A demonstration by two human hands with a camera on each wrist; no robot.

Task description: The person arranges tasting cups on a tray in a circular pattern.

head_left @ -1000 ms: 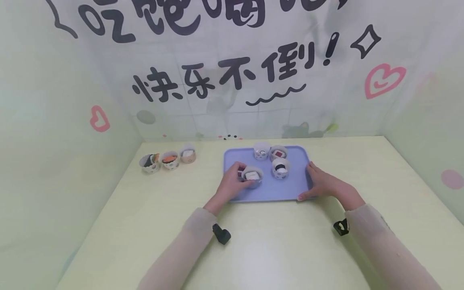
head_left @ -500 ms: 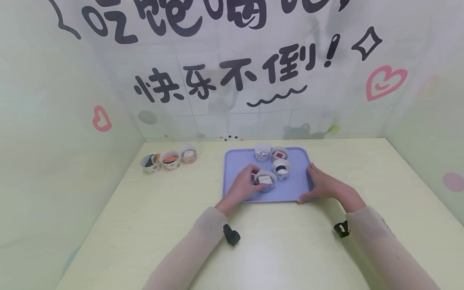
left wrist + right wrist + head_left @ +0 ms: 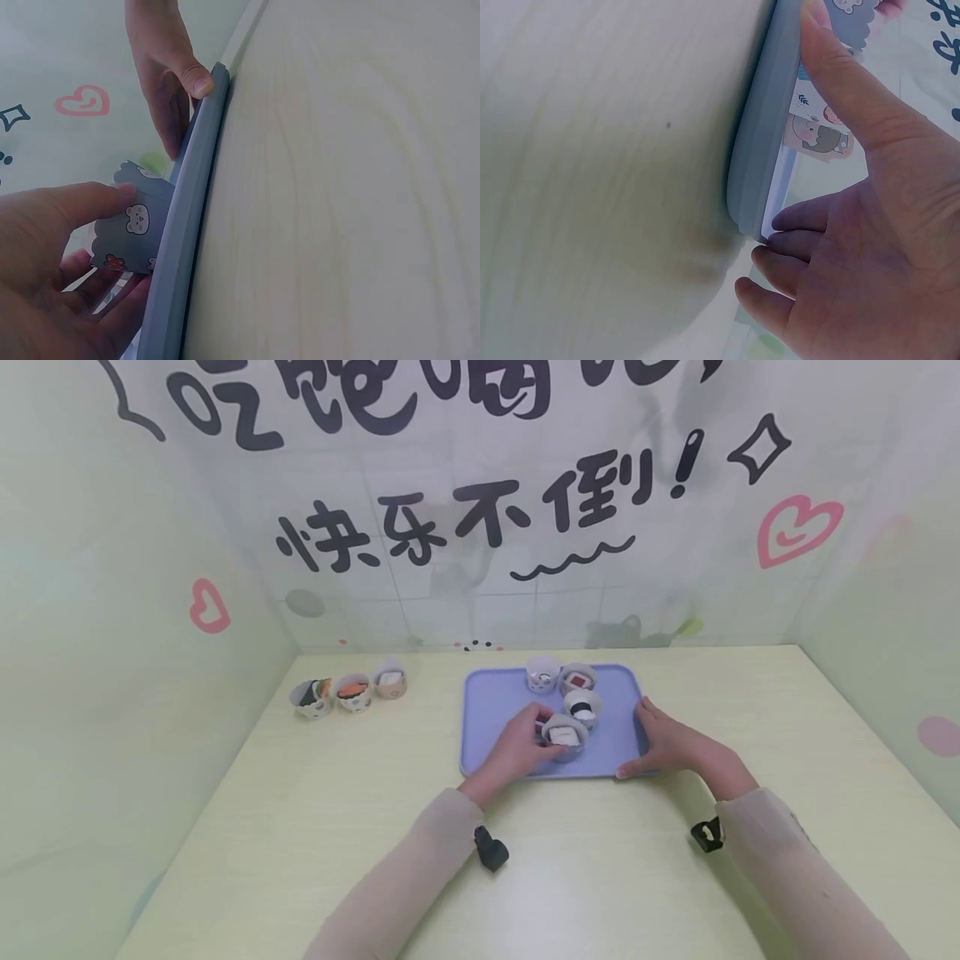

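Note:
In the head view, my left hand point(image 3: 517, 745) grips a small paper cup point(image 3: 564, 742) with a white block inside, thumb in front and fingers behind. The left wrist view shows the cup's scalloped rim and printed bear point(image 3: 137, 219). It stands over the front of a blue tray point(image 3: 491, 697), close to a cup point(image 3: 582, 710) with a black-banded white piece. Behind are a cup point(image 3: 578, 680) with a red-centred white piece and a pale cup point(image 3: 542, 675). My right hand point(image 3: 667, 743) holds the tray's front right corner, thumb on the front edge, fingers along the side.
Left of the tray, by the back wall, a row holds a cup point(image 3: 312, 700) with a dark and orange piece, a cup point(image 3: 353, 693) with an orange piece and a cup point(image 3: 391, 681) with a white one. Printed walls enclose the pale wooden table point(image 3: 360, 810).
My left hand has carried the paper cup to the right across the tray, up near the black-banded piece's cup. My right hand keeps its hold on the tray corner.

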